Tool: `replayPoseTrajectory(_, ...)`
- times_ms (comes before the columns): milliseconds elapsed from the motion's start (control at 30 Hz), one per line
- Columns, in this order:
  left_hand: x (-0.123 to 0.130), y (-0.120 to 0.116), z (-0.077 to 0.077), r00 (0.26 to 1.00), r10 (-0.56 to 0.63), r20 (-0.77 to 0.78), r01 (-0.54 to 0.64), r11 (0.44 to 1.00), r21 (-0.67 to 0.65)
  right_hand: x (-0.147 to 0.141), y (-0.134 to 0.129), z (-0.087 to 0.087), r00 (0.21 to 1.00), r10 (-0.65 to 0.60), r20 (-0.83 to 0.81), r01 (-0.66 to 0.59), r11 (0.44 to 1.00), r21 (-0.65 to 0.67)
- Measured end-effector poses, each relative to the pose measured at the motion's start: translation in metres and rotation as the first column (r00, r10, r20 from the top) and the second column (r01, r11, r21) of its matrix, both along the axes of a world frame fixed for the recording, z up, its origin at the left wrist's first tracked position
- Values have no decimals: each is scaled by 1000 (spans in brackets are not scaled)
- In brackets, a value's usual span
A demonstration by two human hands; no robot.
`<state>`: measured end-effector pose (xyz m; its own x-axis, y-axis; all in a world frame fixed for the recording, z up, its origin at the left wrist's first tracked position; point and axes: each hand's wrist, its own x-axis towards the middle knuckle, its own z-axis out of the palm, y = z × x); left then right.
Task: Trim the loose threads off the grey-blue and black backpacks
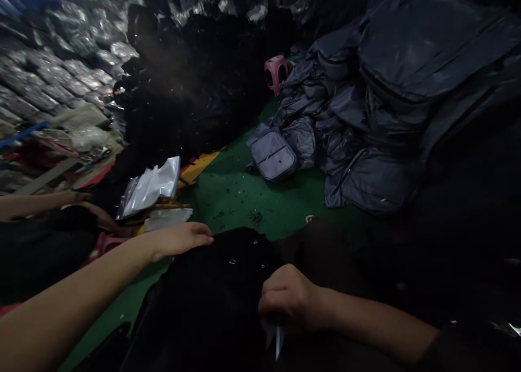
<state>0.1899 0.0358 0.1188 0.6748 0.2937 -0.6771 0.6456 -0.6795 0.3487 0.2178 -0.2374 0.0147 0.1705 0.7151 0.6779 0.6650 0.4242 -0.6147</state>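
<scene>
A black fabric item, apparently a bag (228,301), lies across my lap with several small metal rings showing near its top. At its upper left edge is my left hand (183,239), fingers together and bent over the dark fabric, holding it. My right hand (290,299) is closed in a fist over the right side of the black bag. Pale pointed blades stick out below that fist, looking like thread snips (279,342); their handle is hidden in the palm. Dark fabric merges in the low light, so the bag's outline is unclear.
Grey-blue backpacks (272,155) are heaped at the right. A black pile (195,84) stands ahead, and plastic-wrapped bundles (69,79) fill the back left. Clear plastic bags (152,187) lie at the left, near another person's arm (36,205). A pink stool (277,72) stands on the green floor (228,198).
</scene>
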Motion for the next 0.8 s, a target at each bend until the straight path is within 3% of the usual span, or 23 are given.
replayPoseTrajectory(33, -8, 0, -2, 994, 109, -4, -109, 987, -120, 0, -2, -3, 1000, -1, -20, 1, 1000, -10)
replayPoseTrajectory(100, -21, -1, -5, 952, 306, -32, -300, 899, -320, -1, -4, -8, 998, -3, -63, 1, 999, -39)
replayPoseTrajectory(233, -37, -4, -5, 871, 489, -35, -455, 779, -433, -3, -8, -8, 950, 65, -306, -116, 981, -152)
replayPoseTrajectory(300, -40, -5, -2, 833, 552, -11, -498, 742, -449, -5, -9, -8, 817, 8, -576, -194, 945, -262)
replayPoseTrajectory(367, -42, -7, 2, 798, 603, 18, -529, 714, -460, -6, -9, -9, 567, -147, -811, -296, 882, -367)
replayPoseTrajectory(433, -43, -7, 5, 769, 637, 47, -548, 696, -464, -8, -8, -11, 337, -253, -907, -447, 805, -391)
replayPoseTrajectory(467, -43, -7, 6, 759, 649, 59, -554, 690, -465, -9, -6, -12, 269, -258, -928, -524, 769, -366)
replayPoseTrajectory(533, -41, -8, 6, 749, 658, 83, -553, 689, -469, -11, -2, -13, 213, -215, -953, -629, 716, -302)
replayPoseTrajectory(600, -38, -9, 6, 746, 657, 110, -542, 695, -473, -14, 4, -13, 187, -186, -965, -663, 701, -264)
replayPoseTrajectory(800, -34, -8, 8, 729, 667, 157, -531, 695, -485, -18, 19, -19, 20, -250, -968, -569, 793, -217)
